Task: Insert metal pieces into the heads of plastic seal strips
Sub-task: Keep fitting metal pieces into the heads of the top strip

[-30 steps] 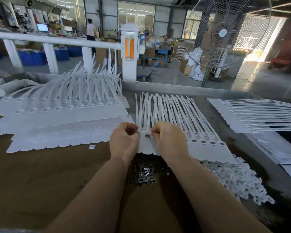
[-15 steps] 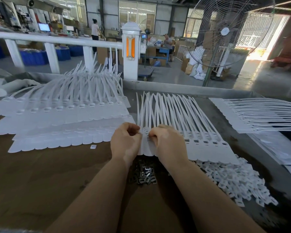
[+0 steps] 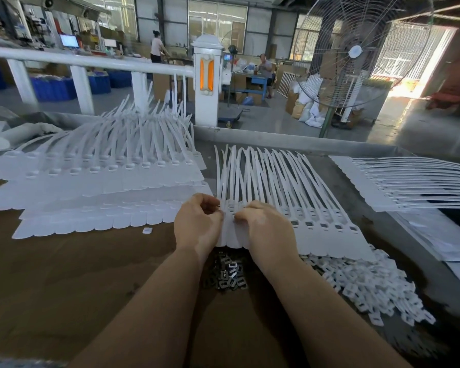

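A fanned row of white plastic seal strips [image 3: 298,205] lies on the brown table [image 3: 77,274], heads toward me. My left hand [image 3: 197,221] and my right hand [image 3: 266,227] meet at the leftmost strip head [image 3: 230,208], fingers curled and pinching there. Whatever small piece sits between the fingertips is hidden. A heap of small metal pieces [image 3: 227,273] lies just below my wrists. Several strip heads to the right of my right hand show open square slots.
A large stack of seal strips [image 3: 104,176] covers the left of the table, and another batch [image 3: 409,181] lies at the right. White plastic caps [image 3: 369,285] are piled at lower right. One loose cap [image 3: 147,230] lies alone. A fan and a railing stand beyond.
Both hands stay at the leftmost strip head. The right hand's fingertips have closed in slightly toward the left hand over the slot.
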A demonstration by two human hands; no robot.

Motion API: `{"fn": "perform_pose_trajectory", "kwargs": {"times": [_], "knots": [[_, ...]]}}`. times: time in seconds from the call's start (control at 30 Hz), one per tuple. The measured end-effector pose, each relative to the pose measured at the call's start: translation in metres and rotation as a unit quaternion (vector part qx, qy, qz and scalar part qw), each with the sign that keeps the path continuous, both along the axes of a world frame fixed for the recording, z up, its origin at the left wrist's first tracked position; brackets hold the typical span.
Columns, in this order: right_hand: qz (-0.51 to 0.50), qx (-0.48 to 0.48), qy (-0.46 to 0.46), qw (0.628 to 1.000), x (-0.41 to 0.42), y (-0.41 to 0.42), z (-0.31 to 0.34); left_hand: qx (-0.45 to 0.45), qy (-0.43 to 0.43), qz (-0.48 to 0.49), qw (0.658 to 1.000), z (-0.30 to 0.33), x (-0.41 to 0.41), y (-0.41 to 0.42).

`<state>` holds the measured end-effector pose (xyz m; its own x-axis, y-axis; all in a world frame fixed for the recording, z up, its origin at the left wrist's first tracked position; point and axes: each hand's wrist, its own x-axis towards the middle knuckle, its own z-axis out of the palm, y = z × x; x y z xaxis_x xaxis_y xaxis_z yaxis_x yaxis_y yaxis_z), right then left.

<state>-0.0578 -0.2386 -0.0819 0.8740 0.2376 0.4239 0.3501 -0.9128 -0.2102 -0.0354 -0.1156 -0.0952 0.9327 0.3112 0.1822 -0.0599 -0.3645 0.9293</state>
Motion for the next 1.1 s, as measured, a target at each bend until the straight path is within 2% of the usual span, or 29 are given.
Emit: {"fn": "perform_pose_trajectory", "kwargs": {"times": [0.13,0.43,0.6,1.1], "knots": [[-0.024,0.026,-0.016,0.999,0.0040,0.0024,-0.0010,0.001,0.004,0.001,1.000,0.0008,0.0010,-0.0007],[-0.032,-0.039,-0.085,0.995,-0.0005,0.0085,-0.0005,0.014,0.002,-0.002,1.000,0.0021,0.0001,-0.0011],[-0.027,-0.028,-0.138,0.990,-0.0020,0.0092,-0.0007,0.017,0.000,-0.004,1.000,0.0014,-0.0003,-0.0013],[-0.010,-0.016,-0.156,0.987,-0.0039,0.0062,-0.0018,0.013,-0.003,-0.004,1.000,0.0012,-0.0008,-0.0018]]}}
